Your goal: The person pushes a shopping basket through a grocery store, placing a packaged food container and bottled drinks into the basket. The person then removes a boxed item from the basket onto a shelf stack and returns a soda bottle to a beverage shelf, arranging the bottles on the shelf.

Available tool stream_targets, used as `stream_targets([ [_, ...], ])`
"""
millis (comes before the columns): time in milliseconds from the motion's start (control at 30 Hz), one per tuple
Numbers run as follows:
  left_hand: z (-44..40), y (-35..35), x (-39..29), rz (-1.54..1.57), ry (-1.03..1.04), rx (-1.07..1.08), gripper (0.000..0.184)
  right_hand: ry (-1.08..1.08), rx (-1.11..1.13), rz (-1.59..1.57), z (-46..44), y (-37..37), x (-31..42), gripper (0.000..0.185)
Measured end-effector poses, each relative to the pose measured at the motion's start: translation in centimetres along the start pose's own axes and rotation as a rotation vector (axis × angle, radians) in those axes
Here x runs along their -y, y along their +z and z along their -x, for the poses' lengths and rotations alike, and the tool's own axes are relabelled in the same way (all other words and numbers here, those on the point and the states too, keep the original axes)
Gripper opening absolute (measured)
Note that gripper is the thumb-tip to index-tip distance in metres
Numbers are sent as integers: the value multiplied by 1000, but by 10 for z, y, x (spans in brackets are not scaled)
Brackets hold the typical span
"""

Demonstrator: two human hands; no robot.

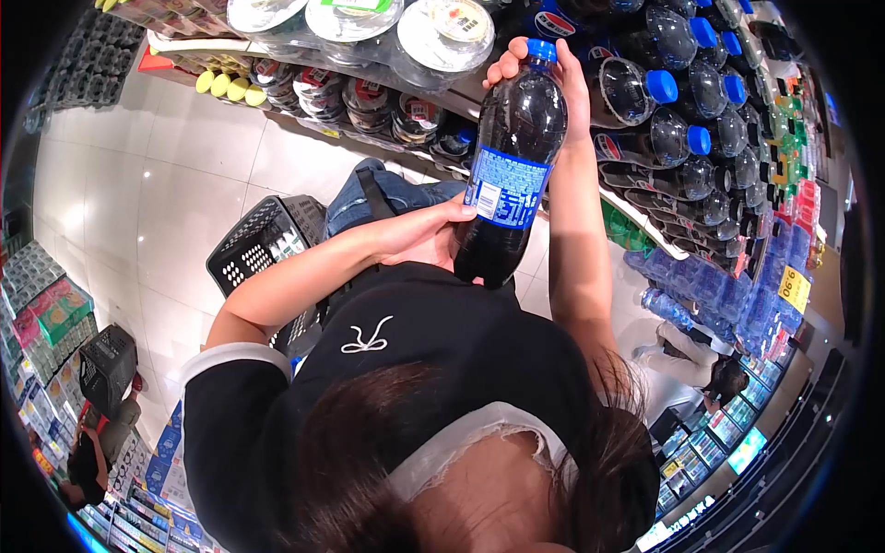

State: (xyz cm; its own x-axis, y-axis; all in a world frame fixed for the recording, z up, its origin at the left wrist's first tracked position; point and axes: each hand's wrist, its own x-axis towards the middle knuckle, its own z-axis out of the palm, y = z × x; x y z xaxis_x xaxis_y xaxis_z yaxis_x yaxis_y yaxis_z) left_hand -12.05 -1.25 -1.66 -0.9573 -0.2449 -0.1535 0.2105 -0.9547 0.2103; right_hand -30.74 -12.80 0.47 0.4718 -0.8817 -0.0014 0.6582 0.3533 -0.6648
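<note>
A large bottle of dark drink (pixel 521 157) with a blue cap and a blue printed label is held in front of my chest, cap toward the shelf. My left hand (pixel 438 230) supports its lower part, with the thumb against the label's edge. Near the cap, my right hand (pixel 570 88) is wrapped round the neck and shoulder, and some of its fingers are behind the bottle. A white barcode patch shows on the label beside the left thumb.
Similar dark bottles (pixel 650 138) with blue caps fill the shelf at the right. Clear-lidded round tubs (pixel 447 35) line the shelf ahead. A black shopping basket (pixel 249 244) is by my left arm. Other people (pixel 696 359) are at the lower right and lower left.
</note>
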Motion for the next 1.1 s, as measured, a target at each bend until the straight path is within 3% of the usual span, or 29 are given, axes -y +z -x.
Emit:
stream_targets([
  [333,-8,-4,-1,49,45,7,61,34,-5,21,-11,-1,5,45],
  [500,-7,-4,-6,-25,79,21,68,-55,58,175,-7,23,17,63],
  [533,-10,-5,-5,-124,145,32,79,-94,86,177,-2,32,19,64],
  [567,-9,-8,-9,-314,131,35,80,-145,15,243,8,42,24,66],
  [600,-8,-13,-15,-506,117,37,80,-224,85,265,15,52,29,64],
  [633,-18,-19,-16,-754,367,86,84,-268,73,391,28,74,36,62],
  [733,-15,2,-32,-689,308,24,101,-424,96,732,56,108,50,55],
  [767,-23,-5,-30,-705,440,1,97,-435,99,735,61,117,52,55],
  [800,-25,-9,-27,-686,479,-95,93,-469,-109,832,65,127,52,54],
  [833,-24,-9,-32,-1021,574,-186,93,-504,-324,922,66,132,53,54],
  [900,-24,-1,-39,-1539,740,-378,95,-570,-402,994,59,124,54,41],
  [1000,-37,22,-46,-1714,1042,-439,97,-574,-497,1048,47,105,45,31],
  [1100,-55,38,-61,-1740,1054,-586,102,-634,-584,885,33,87,33,27],
])
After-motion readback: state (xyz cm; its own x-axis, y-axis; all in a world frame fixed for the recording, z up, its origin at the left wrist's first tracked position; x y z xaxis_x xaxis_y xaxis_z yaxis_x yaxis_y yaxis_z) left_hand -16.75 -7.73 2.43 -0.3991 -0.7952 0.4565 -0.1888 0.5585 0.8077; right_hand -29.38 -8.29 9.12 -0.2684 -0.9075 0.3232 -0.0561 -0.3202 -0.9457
